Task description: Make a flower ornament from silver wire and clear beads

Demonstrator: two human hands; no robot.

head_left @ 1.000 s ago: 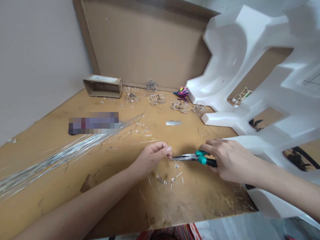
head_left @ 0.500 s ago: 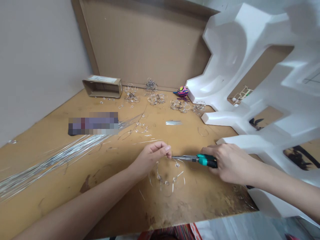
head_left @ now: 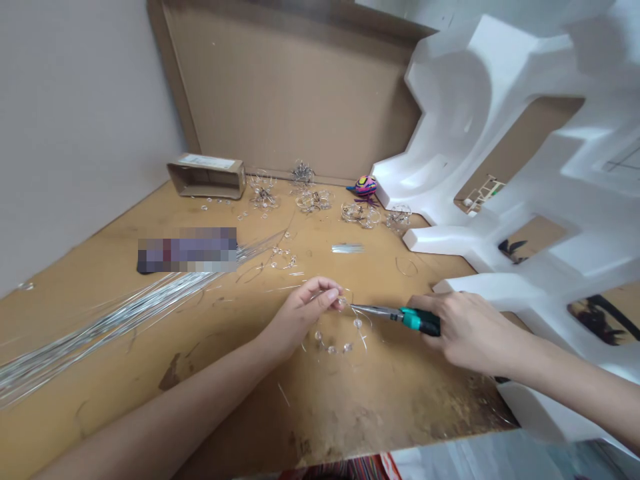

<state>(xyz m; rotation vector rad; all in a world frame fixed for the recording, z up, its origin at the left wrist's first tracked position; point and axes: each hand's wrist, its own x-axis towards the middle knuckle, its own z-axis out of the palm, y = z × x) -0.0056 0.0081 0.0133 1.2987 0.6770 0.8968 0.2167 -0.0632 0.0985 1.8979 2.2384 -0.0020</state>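
Between thumb and fingers, my left hand (head_left: 311,310) pinches a ring of thin wire strung with clear beads (head_left: 332,349), which hangs down over the table. My right hand (head_left: 463,327) grips long-nose pliers (head_left: 415,318) with green and black handles. The jaws point left, and their tips meet the wire just right of my left fingertips. Whether the jaws are fully closed on the wire is too small to tell. Loose wire ends stick out around the ring.
Long silver wires (head_left: 145,313) lie at the left beside a blurred purple object (head_left: 187,250). Short cut wires (head_left: 347,248) lie ahead. Finished-looking bead-and-wire pieces (head_left: 360,215) stand at the back near an open cardboard box (head_left: 207,179). White foam packaging (head_left: 445,133) rises at the right.
The pliers' tips have shifted slightly up and right from my left fingertips. The beaded ring has swung and changed shape, and a bead now shows at the fingertips.
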